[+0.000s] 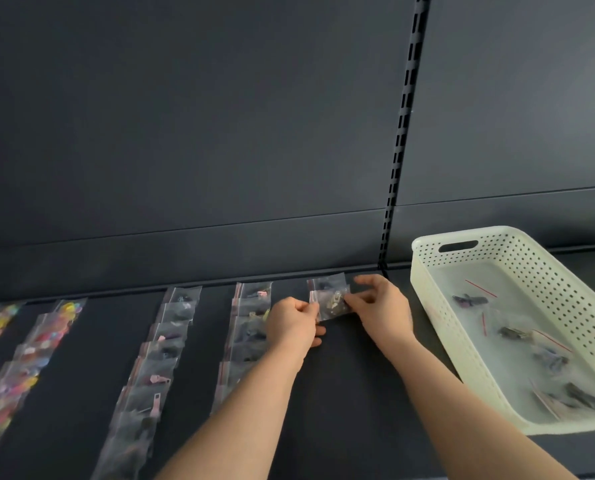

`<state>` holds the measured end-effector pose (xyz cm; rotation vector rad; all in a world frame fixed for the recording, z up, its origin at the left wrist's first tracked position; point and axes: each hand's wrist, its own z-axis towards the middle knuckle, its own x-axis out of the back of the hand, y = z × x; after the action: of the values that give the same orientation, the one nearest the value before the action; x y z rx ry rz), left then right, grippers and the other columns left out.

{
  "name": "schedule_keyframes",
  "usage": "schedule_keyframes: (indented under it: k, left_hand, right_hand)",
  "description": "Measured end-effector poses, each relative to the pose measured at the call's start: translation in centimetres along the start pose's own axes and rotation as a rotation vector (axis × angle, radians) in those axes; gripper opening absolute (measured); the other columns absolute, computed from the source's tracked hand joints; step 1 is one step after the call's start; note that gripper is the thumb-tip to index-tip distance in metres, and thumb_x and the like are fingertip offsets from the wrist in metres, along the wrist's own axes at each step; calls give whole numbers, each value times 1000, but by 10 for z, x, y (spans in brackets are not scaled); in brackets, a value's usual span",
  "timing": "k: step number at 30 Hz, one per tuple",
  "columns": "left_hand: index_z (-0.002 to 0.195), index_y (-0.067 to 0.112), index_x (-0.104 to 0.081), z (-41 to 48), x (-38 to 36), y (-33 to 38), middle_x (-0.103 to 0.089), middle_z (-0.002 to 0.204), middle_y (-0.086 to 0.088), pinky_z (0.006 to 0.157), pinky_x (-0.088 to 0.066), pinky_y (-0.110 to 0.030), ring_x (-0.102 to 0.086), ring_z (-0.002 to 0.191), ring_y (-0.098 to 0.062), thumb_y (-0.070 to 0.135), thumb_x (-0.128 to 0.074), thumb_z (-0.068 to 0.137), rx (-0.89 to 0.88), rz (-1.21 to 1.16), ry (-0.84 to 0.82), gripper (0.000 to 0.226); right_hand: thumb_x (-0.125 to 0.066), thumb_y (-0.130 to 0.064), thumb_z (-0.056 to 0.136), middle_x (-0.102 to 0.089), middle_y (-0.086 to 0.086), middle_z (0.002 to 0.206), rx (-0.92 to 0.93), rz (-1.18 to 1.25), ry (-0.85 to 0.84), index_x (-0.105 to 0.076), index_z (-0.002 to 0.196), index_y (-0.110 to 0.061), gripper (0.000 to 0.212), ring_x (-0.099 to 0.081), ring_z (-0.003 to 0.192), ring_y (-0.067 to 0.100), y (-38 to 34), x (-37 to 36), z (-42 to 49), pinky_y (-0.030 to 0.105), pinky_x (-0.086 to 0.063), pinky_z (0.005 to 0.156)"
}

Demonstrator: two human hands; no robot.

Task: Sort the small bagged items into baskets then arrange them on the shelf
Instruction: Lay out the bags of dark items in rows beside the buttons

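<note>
Head view: shelf arranging looked well along, not finished.
Left hand (294, 327) and right hand (382, 306) pinched a small clear plastic bag (332, 304) over the dark shelf (341, 393); finished bag rows (171, 341) lay at 9 o'clock, and the white perforated plastic basket (497, 234) at 3 o'clock held more.

- A bare lane of shelf (351, 393) runs front to back between the right row (246, 341) of bags and the basket (431, 317); both forearms lie in it.
- At its far end sit a flat bag (325, 283) and the held bag (334, 306).
- Bare lanes also separate the right row, middle row (154, 368) and coloured row (46, 337).
- The basket's wall blocks the right; its top is open.
- The back panel (220, 133) closes the rear.
</note>
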<state>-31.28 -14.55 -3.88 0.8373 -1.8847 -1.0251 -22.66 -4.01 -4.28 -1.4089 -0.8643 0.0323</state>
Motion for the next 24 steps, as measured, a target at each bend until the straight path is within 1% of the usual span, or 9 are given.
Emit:
schedule_keyframes:
  k: [2,5,6,8,10,14,17,21,24]
  left_hand:
    - [81,12,-60,6,-1,-1,-66,69,-2,50,-57,-28,-69,55,-13,24,-58,98,-16,101,-2,21]
    - [78,17,-55,11,-2,0,-65,60,1,55,-60,-31,-72,57,-19,29,-57,97,-36,241,1,23]
    - [78,18,-54,12,-2,1,-65,58,2,52,-59,-30,-71,54,-18,31,-57,97,-36,283,3,23]
    - [82,20,-54,12,-3,2,-66,57,2,39,-47,-20,-63,41,-10,34,-56,97,-40,360,3,21]
    - [89,19,-54,12,-3,1,-67,58,1,32,-36,-15,-56,33,-5,35,-56,97,-52,388,11,18]
    - [94,14,-51,10,-2,1,-68,66,-3,34,-41,-18,-59,36,-8,32,-58,97,-44,270,28,20]
    - [88,14,-49,6,-2,5,-65,72,-5,40,-51,-27,-62,45,-16,28,-59,96,-78,177,41,19]
    - [91,16,-52,-15,-22,24,-64,73,-2,48,-53,-30,-58,47,-15,25,-58,94,-180,147,-69,12]
    - [99,13,-55,-38,-49,43,-64,78,-1,47,-50,-26,-58,49,-11,26,-59,95,-235,121,-206,14]
  right_hand:
    - [-71,-35,83,-66,-16,75,-20,-80,33,-57,114,-28,34,-58,78,4,1,-4,4,26,-39,70]
    - [-71,-39,81,-64,-18,73,-26,-154,70,-57,111,-29,35,-57,77,3,2,-8,5,25,-38,70]
    - [-71,-40,81,-64,-18,74,-24,-167,75,-57,111,-29,34,-57,77,3,2,-9,5,25,-38,69]
    - [-71,-40,81,-64,-17,75,-22,-188,83,-58,110,-29,33,-58,76,4,2,-9,5,25,-36,66]
    - [-71,-41,80,-65,-16,78,-17,-208,88,-58,109,-29,33,-58,75,4,2,-10,5,24,-36,64]
    - [-71,-37,81,-66,-13,83,-7,-151,39,-61,108,-24,31,-59,77,5,0,-7,4,22,-37,66]
    - [-67,-23,84,-67,-5,94,116,-157,19,-64,105,-20,21,-59,83,9,-10,5,1,19,-39,72]
    - [-60,-15,87,-64,0,99,329,-318,154,-67,105,-18,19,-61,89,18,-25,46,-4,22,-39,73]
    - [-55,-15,90,-65,0,100,318,-471,250,-68,105,-19,20,-61,91,22,-14,94,-1,28,-41,71]
